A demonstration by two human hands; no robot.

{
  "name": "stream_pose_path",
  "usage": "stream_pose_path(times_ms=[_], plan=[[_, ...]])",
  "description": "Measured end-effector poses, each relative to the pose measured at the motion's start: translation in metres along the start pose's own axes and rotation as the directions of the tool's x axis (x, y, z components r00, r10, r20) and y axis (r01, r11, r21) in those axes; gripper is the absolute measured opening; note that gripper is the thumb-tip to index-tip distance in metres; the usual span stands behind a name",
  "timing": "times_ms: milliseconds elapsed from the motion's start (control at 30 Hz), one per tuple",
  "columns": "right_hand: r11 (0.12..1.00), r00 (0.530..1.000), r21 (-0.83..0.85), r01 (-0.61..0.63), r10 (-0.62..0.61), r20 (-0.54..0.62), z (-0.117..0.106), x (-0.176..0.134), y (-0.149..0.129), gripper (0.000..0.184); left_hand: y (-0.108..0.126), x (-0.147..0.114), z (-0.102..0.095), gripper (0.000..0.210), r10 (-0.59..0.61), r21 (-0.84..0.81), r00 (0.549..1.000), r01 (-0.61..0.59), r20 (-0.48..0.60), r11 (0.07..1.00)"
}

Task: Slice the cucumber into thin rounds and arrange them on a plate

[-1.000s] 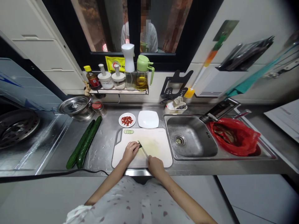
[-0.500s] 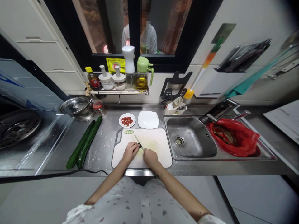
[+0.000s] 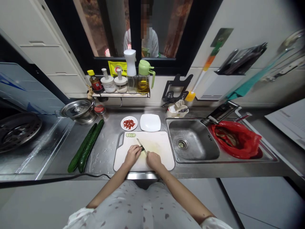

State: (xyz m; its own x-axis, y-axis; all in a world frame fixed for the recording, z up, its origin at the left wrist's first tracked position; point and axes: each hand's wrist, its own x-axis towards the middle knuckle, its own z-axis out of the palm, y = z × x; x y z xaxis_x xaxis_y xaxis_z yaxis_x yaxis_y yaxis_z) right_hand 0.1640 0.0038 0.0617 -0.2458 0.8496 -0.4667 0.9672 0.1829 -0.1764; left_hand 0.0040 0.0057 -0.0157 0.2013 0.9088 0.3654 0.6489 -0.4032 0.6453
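On the white cutting board [image 3: 158,159], my right hand [image 3: 153,160] is closed round the handle of a knife [image 3: 140,142], whose blade points away to the upper left. My left hand [image 3: 133,154] is closed on a short dark green piece of cucumber [image 3: 142,148], mostly covered by the fingers, right beside the blade. A short row of thin cucumber slices [image 3: 131,135] lies at the board's upper left. Behind the board are a small white plate of chopped red chilli [image 3: 129,123] and a white square plate [image 3: 150,122].
Two whole cucumbers [image 3: 89,144] lie left of the board, near a lidded steel pot [image 3: 78,109] and a red-capped jar [image 3: 100,110]. To the right is a sink [image 3: 194,140] with a red plastic bag [image 3: 238,141]. Condiment bottles stand on a wall rack [image 3: 120,94].
The camera view has shifted slightly. Both hands, the knife and the cucumber piece stay in nearly the same place on the board.
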Motion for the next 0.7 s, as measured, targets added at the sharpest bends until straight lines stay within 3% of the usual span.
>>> stream_pose_path(times_ms=[467, 700], plan=[[0.999, 1.000, -0.040, -0.026, 0.026, -0.001, 0.009, -0.041, 0.026, 0.030, 0.002, 0.002, -0.001, 0.021, -0.035, 0.028, 0.999, 0.034, 0.033, 0.999], [0.993, 0.997, -0.086, -0.079, 0.079, -0.014, 0.008, -0.045, 0.038, 0.030, 0.005, 0.001, -0.004, 0.021, -0.075, 0.031, 0.997, 0.073, 0.037, 0.997]])
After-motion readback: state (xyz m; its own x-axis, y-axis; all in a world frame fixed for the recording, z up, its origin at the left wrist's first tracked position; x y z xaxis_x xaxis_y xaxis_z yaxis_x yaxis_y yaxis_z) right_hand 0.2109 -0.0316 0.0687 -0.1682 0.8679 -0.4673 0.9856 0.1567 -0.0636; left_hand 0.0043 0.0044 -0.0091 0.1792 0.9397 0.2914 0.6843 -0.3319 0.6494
